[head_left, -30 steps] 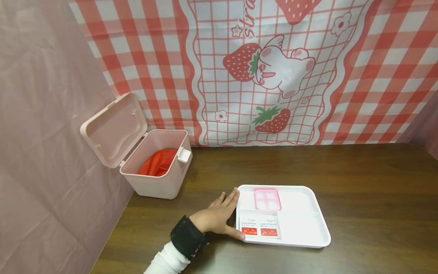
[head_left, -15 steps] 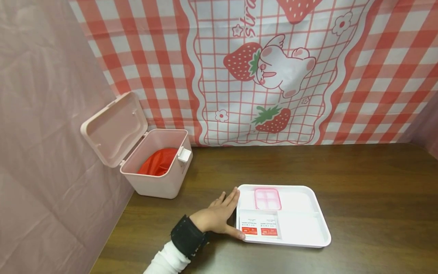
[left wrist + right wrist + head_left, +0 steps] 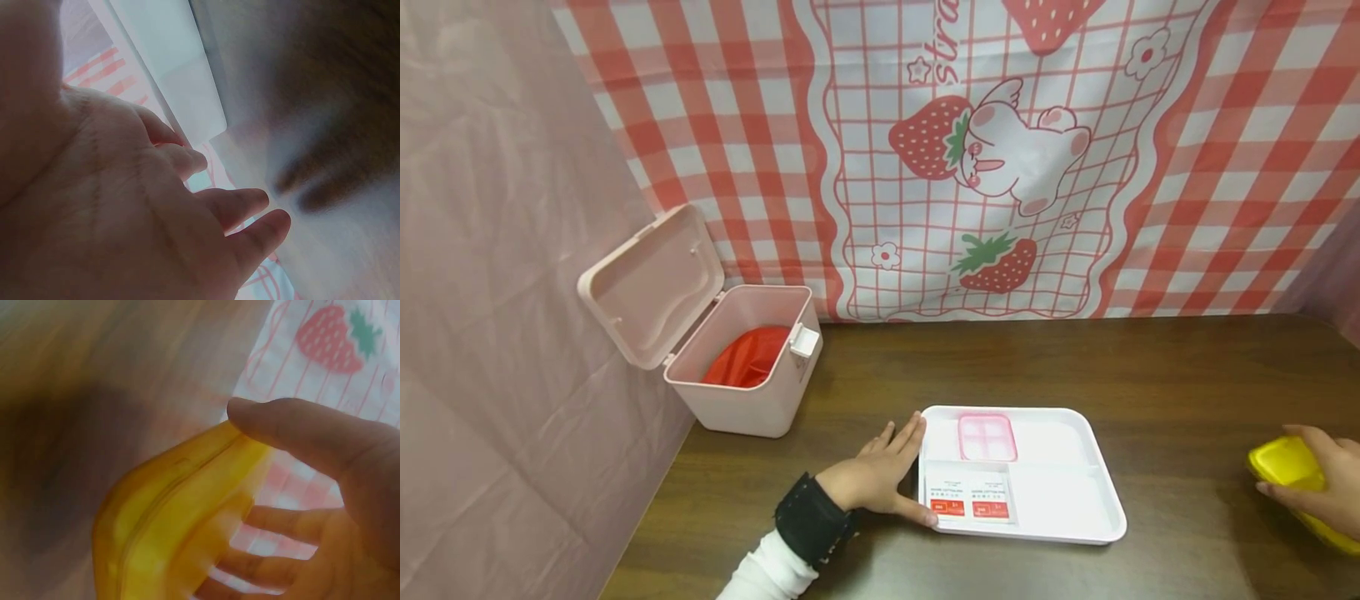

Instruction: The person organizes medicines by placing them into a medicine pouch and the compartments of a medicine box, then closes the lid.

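My left hand (image 3: pixel 872 479) lies along the left edge of a white divided tray (image 3: pixel 1063 504), fingers straight, thumb on its near corner. In the left wrist view the palm (image 3: pixel 125 187) faces the camera, beside the tray's pale side. Inside the tray sit a small pink four-section case (image 3: pixel 987 437) at the back left and two white packets with red labels (image 3: pixel 967 497) at the front left. At the far right, my right hand (image 3: pixel 1330 483) grips a yellow translucent plastic case (image 3: pixel 162 531) between thumb and fingers; part of it is cut off by the frame.
A pale pink box (image 3: pixel 741 408) with its lid (image 3: pixel 655 287) raised stands at the back left, with something red (image 3: pixel 748 357) inside. Behind the brown table (image 3: pixel 1180 392) hangs a strawberry-print checked cloth (image 3: pixel 760 167); a pinkish cloth (image 3: pixel 497 333) covers the left side.
My right hand has come into the head view from the right with the yellow case in its grip. The left hand and the tray stay where they were.
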Demonstrator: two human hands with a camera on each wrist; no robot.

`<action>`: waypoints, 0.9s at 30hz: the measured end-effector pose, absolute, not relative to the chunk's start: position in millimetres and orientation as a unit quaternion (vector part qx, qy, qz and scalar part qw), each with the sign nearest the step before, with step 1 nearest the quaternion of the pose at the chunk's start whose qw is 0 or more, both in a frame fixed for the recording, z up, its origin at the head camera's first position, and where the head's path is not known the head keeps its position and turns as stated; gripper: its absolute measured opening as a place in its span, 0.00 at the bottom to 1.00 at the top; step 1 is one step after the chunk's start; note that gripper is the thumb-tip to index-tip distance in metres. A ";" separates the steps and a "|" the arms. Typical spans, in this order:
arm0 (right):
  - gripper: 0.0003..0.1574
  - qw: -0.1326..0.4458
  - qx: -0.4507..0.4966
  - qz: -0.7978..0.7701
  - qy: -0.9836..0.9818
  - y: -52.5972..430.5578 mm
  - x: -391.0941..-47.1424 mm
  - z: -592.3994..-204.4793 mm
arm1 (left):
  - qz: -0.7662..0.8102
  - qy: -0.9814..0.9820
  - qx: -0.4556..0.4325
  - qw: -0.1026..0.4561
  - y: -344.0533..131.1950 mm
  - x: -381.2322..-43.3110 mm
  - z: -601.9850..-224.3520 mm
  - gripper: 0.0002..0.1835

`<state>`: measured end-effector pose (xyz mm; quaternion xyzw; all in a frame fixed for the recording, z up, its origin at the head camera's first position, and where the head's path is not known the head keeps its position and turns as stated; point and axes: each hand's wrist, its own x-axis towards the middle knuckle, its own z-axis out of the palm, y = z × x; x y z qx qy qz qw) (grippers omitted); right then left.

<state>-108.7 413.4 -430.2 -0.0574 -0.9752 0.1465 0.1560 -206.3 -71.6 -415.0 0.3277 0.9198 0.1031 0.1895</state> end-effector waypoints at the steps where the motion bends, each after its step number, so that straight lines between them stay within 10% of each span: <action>1: 0.51 0.129 -0.047 0.121 -0.983 401.3 -111.5 -418.8 | 0.103 0.920 0.327 0.190 -71.6 -206.1 -414.9 0.63; 7: 0.51 0.050 0.009 0.082 -0.995 350.1 -130.0 -388.6 | 0.104 0.919 0.328 0.190 -71.5 -206.4 -414.9 0.63; 27: 0.42 0.108 0.194 0.162 -0.961 248.6 -157.9 -361.3 | 0.097 0.921 0.329 0.184 -71.0 -205.1 -414.9 0.63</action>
